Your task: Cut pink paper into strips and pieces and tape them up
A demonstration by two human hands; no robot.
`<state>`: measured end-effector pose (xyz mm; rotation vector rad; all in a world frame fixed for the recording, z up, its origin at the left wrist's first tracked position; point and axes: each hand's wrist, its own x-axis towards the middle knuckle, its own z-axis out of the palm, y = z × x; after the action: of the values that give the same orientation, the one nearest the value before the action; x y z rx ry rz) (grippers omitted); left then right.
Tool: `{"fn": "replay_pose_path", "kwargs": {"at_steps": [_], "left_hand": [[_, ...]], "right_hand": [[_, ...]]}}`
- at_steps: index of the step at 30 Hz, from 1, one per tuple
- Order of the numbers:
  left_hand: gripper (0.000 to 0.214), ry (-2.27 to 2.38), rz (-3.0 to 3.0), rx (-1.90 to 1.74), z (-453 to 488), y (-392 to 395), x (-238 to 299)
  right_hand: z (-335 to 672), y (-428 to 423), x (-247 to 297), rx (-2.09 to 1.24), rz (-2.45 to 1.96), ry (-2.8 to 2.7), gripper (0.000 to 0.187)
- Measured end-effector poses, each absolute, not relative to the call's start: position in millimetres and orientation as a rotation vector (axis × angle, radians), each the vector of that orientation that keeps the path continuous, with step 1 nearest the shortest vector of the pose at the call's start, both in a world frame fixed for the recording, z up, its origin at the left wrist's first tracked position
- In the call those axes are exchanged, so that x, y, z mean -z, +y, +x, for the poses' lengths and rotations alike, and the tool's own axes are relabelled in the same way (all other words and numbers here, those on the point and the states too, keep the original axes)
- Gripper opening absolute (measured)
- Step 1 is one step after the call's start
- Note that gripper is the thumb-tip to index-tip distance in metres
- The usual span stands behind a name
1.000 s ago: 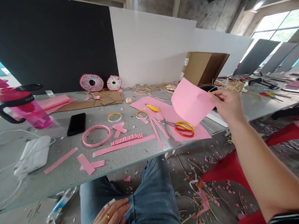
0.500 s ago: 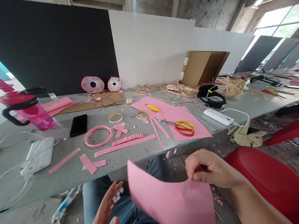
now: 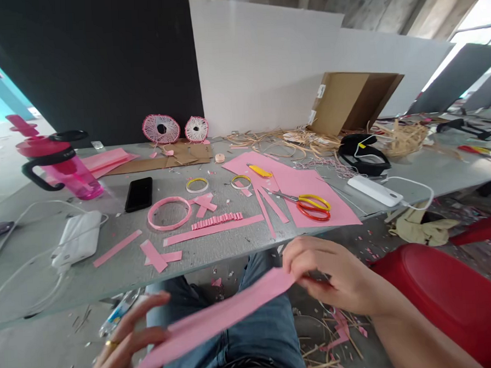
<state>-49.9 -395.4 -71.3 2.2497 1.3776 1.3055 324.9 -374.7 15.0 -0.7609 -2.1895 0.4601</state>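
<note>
A pink sheet of paper (image 3: 229, 311) is tilted nearly edge-on above my lap, showing as a slanting band. My right hand (image 3: 328, 270) pinches its upper right end. My left hand (image 3: 128, 344), with a ring on one finger, is at the lower left end, its fingers bent around the paper and the index finger raised. The left thumb is hidden. On the table beyond lie scissors (image 3: 308, 205) with yellow and red handles, a larger pink sheet (image 3: 333, 209), a pleated pink strip (image 3: 217, 221) and a pink ring (image 3: 169, 214).
The table edge (image 3: 216, 261) runs just beyond my hands. Two tape rolls (image 3: 197, 185), a yellow cutter (image 3: 260, 170), a phone (image 3: 139, 194), a pink bottle (image 3: 63, 163) and a white power bank (image 3: 78, 239) lie on the table. A red stool (image 3: 436, 300) stands at right.
The sheet has turned from broad-side to nearly edge-on. My left hand, apart from it before with white bits on its fingers, is now at its left end. The view has shifted left.
</note>
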Motion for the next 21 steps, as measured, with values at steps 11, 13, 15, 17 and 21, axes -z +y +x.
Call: {"fn": "replay_pose_path", "kwargs": {"at_steps": [11,13,15,17,21], "left_hand": [[0.025,1.564,2.915,-1.158,-56.4,-356.1,69.4],[0.031,1.543,3.003,-1.096,-53.5,-354.9,75.0],[0.037,1.490,3.075,-1.028,-49.9,-353.6,78.4],[0.039,1.419,3.125,-0.963,-46.9,-351.3,80.5],[0.033,1.312,3.170,-0.973,-44.1,-346.1,81.0]], "right_hand": [[286.8,-369.4,51.5,0.215,-0.826,-2.280,0.025],[286.6,-367.2,63.4,0.165,-0.838,-2.295,0.025],[288.2,-367.5,71.6,0.103,-0.853,-2.294,0.025],[291.6,-369.0,76.4,0.053,-0.856,-2.282,0.024],[308.6,-353.8,71.2,-0.043,-0.820,-2.305,0.013]]}}
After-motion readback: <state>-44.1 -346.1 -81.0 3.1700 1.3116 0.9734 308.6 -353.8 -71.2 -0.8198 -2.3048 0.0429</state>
